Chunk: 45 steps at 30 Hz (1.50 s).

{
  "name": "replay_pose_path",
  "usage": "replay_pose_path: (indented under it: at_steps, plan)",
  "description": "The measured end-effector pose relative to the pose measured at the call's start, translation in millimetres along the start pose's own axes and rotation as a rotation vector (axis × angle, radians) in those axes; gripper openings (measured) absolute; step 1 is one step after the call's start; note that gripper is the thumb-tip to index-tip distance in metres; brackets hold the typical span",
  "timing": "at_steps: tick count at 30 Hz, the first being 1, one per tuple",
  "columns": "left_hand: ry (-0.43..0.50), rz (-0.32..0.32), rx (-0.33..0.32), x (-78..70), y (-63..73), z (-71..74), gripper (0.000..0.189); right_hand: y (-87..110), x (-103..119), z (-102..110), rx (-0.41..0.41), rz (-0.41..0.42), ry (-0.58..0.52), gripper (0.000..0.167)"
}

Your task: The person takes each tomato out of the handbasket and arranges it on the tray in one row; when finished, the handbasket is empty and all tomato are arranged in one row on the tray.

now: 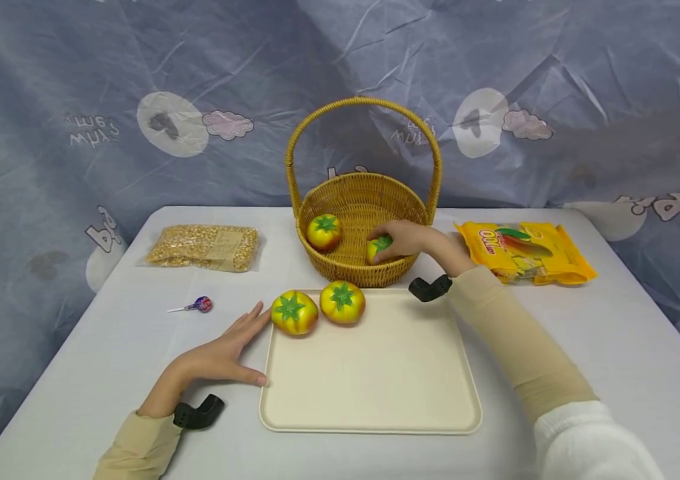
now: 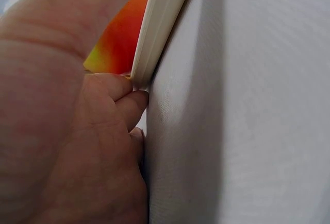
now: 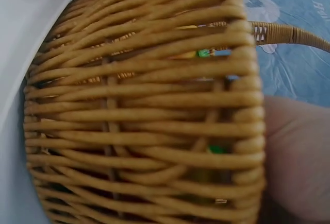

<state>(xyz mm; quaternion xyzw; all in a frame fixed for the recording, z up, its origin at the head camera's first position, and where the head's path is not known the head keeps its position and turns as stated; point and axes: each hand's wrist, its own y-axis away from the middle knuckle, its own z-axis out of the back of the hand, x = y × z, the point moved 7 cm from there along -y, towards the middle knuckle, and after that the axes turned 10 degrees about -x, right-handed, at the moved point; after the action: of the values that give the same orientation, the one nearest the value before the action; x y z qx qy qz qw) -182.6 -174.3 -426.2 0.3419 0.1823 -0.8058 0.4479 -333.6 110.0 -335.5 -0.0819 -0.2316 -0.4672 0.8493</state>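
Note:
Inside the wicker basket point(image 1: 352, 273), my right hand point(image 1: 409, 240) grips a yellow persimmon point(image 1: 372, 252) with a green leafy top, at the basket's right side. Another persimmon point(image 1: 324, 233) lies at the basket's left. On the far left part of the cream tray point(image 1: 370, 380) sit two more, one persimmon point(image 1: 295, 313) at the corner and one persimmon point(image 1: 343, 303) beside it. My left hand point(image 1: 223, 353) has its fingers spread and touches the tray's left edge. In the right wrist view the basket's woven wall point(image 3: 144, 116) hides most of what my right hand point(image 3: 299, 157) holds.
A bag of corn kernels point(image 1: 196, 247) lies at the back left, with a lollipop point(image 1: 201, 305) in front of it. To the right of the basket is a yellow mango snack packet point(image 1: 526, 252). A tall handle point(image 1: 361, 101) arches over the basket. Behind the table hangs a blue-grey curtain point(image 1: 256, 60).

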Motion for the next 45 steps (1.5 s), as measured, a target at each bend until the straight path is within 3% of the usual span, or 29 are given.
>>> replay_pose_path:
  at_steps: [5, 12, 20, 25, 35, 40, 45]
  plan:
    - [0.004, 0.001, -0.001, -1.6, 0.8, -4.1, 0.115, 3.3, -1.2, -1.9, -0.059, 0.024, -0.026, 0.055]
    - [-0.001, -0.005, -0.008, -3.2, 3.4, -2.5, 0.114, 17.6, 1.0, 14.8, -0.258, 0.069, -0.123, 0.058]
    - [-0.004, -0.016, -0.016, -4.6, -0.1, 1.3, 0.113, 51.0, 4.5, 38.4, -0.369, -0.013, -0.309, 0.061]
    - [-0.009, -0.014, -0.016, -3.8, 0.9, 1.0, 0.114, 75.3, 14.9, 40.7, -0.418, -0.035, -0.423, 0.058]
    - [-0.025, -0.028, -0.026, -2.0, 1.1, 4.5, 0.114, 110.2, 26.0, 13.1, -0.449, 0.041, -0.524, 0.052]
    - [-0.013, -0.031, -0.033, -2.0, 2.8, 6.6, 0.114, 118.5, 18.9, -15.2, -0.411, 0.006, -0.553, 0.051]
    - [-0.008, -0.028, -0.017, -1.3, 1.5, 1.8, 0.115, 118.6, 5.2, -40.2, -0.397, -0.036, -0.476, 0.05]
